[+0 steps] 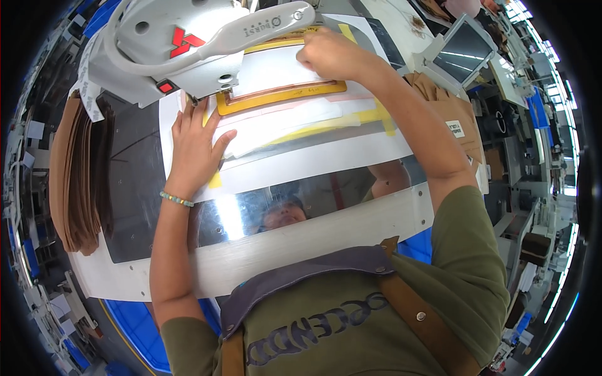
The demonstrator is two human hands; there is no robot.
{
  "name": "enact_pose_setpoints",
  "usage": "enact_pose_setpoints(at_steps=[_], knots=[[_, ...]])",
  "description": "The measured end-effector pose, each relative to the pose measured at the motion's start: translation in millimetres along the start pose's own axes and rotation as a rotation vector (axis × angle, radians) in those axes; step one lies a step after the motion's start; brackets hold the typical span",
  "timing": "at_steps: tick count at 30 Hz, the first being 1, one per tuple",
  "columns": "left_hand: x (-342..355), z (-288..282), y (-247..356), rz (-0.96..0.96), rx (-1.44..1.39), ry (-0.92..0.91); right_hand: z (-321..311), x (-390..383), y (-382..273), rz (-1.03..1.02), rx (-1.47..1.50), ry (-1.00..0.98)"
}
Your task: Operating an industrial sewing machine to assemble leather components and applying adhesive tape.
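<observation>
My left hand (197, 141) lies with fingers spread on a white template sheet (263, 175), at the left end of a yellow-edged rectangular frame (282, 94) with a brown inner border. Its fingertips are close to the head of a white sewing machine (157, 37). My right hand (326, 53) is curled at the far right part of the frame, below the machine's control handle (263, 28); what its fingers hold, if anything, is hidden. Translucent strips (282, 125) and yellow tape (386, 125) lie on the sheet.
Stacked brown pieces (72, 182) stand at the left, more brown pieces (458, 116) lie at the right. A screen (464, 50) stands at the back right. The shiny metal bed (301, 200) crosses before me; blue bins (132, 332) sit below the table's edge (351, 232).
</observation>
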State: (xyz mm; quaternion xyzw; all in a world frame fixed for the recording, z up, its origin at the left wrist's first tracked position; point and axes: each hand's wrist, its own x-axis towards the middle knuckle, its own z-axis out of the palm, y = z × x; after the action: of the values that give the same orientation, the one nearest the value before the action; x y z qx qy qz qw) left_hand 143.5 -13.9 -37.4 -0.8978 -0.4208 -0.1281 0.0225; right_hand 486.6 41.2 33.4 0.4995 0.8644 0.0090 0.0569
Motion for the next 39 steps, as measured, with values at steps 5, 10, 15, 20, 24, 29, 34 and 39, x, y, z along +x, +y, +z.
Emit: enact_pose_setpoints(at_steps=[5,10,15,20,24,29,34,39], knots=[[-1.3,0.3,0.4,-0.02,-0.074,0.036,-0.5,33.2,-44.2,-0.028,1.126,0.02],[2.9,-1.2,4.6,-0.067,-0.012,-0.044,23.2,60.5,-88.0,0.065,1.499,-0.073],[-8.4,-26.3,-19.6,-0.027,-0.209,0.006,25.2,32.2,-70.5,0.206,1.229,0.024],[-43.8,-100.2,-139.2,-0.156,0.175,0.439,30.4,-36.7,-21.6,0.212,1.256,0.355],[-78.4,-147.0,-232.0,-0.48,0.472,0.294,55.4,-57.8,-1.2,0.427,1.273,0.555],[-109.2,-142.9,-272.9,-0.391,0.626,0.179,72.7,-58.8,2.2,0.335,1.222,0.596],[-112.7,-153.0,-319.3,-0.756,0.213,0.261,72.4,-58.6,1.9,0.296,1.256,0.595],[-98.3,-172.9,-316.9,-0.862,-0.144,0.786,69.5,-59.0,-0.7,0.311,1.196,0.62]])
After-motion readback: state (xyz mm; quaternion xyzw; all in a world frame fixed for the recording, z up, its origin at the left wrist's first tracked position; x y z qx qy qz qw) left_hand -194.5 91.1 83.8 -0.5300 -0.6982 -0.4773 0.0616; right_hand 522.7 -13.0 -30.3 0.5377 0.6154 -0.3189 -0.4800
